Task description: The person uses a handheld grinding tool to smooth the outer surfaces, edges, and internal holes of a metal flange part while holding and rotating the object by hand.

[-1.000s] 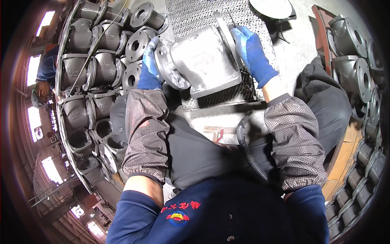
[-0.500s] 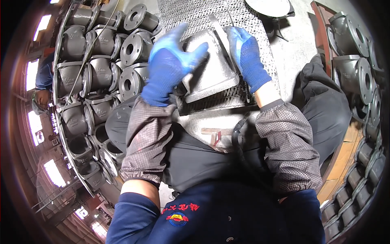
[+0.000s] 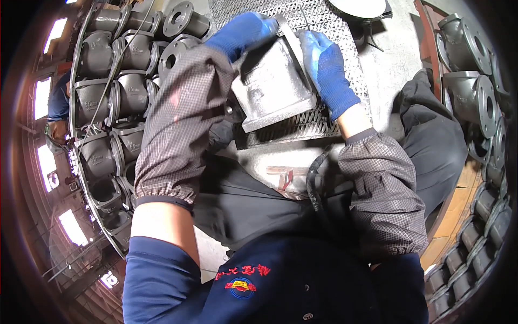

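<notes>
A grey cast-metal valve body (image 3: 278,83) with flanged ends lies tilted on a dark mesh-patterned metal surface (image 3: 259,6) in front of me. Reaching over its far left side, my left hand (image 3: 243,33), in a blue glove, has its fingers closed at the far end by the upright flange edge (image 3: 295,46). Along the right side, my right hand (image 3: 325,70), gloved the same way, grips that flange with bent fingers. Some fingertips of both hands are hidden behind the metal.
Stacked grey flanged valve bodies (image 3: 96,102) stand at left behind a thin rail. More castings (image 3: 468,100) fill the right side by a reddish frame (image 3: 426,40). A round white-topped stool (image 3: 360,7) is at the back. A black hose (image 3: 313,186) runs near my lap. Another person (image 3: 58,105) is far left.
My left hand has moved from open above the casting's left side to its far end and closed there. The casting has shifted and turned slightly. My right hand stays on the right side.
</notes>
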`<state>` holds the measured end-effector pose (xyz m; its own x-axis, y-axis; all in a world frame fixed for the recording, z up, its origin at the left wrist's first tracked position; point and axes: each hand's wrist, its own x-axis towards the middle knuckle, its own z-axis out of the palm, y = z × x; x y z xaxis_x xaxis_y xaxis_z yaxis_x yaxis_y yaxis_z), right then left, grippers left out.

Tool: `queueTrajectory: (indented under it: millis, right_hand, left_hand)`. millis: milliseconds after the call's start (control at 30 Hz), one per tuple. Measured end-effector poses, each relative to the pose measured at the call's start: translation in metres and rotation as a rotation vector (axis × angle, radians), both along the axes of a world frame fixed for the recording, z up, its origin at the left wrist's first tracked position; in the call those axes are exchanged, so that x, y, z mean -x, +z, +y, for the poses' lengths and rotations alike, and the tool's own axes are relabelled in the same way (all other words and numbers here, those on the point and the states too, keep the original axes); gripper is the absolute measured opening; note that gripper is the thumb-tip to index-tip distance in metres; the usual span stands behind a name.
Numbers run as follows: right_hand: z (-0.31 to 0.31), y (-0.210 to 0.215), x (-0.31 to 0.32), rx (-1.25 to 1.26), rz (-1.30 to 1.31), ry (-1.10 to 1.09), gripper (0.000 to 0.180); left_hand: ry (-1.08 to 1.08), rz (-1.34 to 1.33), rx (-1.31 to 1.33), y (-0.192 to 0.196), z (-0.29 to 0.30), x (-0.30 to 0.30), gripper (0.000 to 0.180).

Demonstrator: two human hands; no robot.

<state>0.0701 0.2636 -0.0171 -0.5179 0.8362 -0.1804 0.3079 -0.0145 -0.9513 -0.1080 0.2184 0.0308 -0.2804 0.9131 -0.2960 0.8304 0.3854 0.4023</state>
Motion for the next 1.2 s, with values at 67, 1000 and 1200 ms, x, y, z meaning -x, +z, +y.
queueTrajectory:
  millis: [67,1000,1200]
  right_hand:
    - [-0.009,0.003,0.007,0.026,0.061,0.023,0.046]
    - [0.002,-0.011,-0.026,-0.294,0.062,0.285,0.038]
    - [-0.002,-0.007,-0.024,-0.245,0.016,0.228,0.038]
  left_hand:
    - [-0.065,0.169,0.104,0.040,-0.032,-0.041,0.056]
    - [1.129,-1.147,-0.588,0.006,-0.181,-0.040,0.051]
    - [0.755,-1.081,-0.733,-0.016,-0.171,-0.035,0.049]
